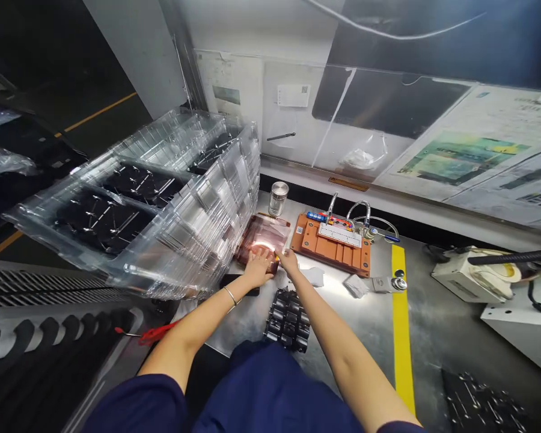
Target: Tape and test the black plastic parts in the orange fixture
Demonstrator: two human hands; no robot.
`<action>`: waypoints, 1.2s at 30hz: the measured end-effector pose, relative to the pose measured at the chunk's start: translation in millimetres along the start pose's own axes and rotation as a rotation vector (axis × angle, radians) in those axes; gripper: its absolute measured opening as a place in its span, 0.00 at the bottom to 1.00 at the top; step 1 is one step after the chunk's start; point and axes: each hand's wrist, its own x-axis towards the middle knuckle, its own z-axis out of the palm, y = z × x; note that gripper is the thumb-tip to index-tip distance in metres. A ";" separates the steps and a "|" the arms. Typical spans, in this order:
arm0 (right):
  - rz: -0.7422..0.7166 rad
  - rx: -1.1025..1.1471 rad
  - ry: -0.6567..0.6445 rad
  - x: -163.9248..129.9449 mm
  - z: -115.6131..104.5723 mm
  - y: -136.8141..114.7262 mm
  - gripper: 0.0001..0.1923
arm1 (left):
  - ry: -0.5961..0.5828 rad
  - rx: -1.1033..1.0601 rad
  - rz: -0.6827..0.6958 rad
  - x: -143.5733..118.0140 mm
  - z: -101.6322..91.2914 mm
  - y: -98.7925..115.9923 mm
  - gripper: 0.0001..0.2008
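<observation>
A stack of reddish-brown see-through sheets or a shallow box (270, 231) lies on the metal bench; I cannot tell which. My left hand (258, 269) rests on its near part, fingers spread and stretched out. At its right near corner is my right hand (289, 262), fingers closed together beside a pale strip; what they grip is too small to make out. A dark flat object (240, 285) lies partly under my left wrist. Between my forearms sits a group of black moulded parts (287, 320). White crumpled cloth or paper (314, 276) lies beside my right wrist.
Clear plastic trays (207, 240) with metal-pinned parts are stacked high on the left. An orange-brown fixture (333, 243) and a lidded jar (278, 198) stand behind. Yellow tape (402, 337) runs along the right. A white device (475, 275) and more pinned parts (480, 403) lie beyond it.
</observation>
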 end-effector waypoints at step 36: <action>0.270 0.035 0.652 -160.1 -209.1 169.9 0.35 | 0.138 0.046 -0.029 -25.6 19.2 24.4 0.29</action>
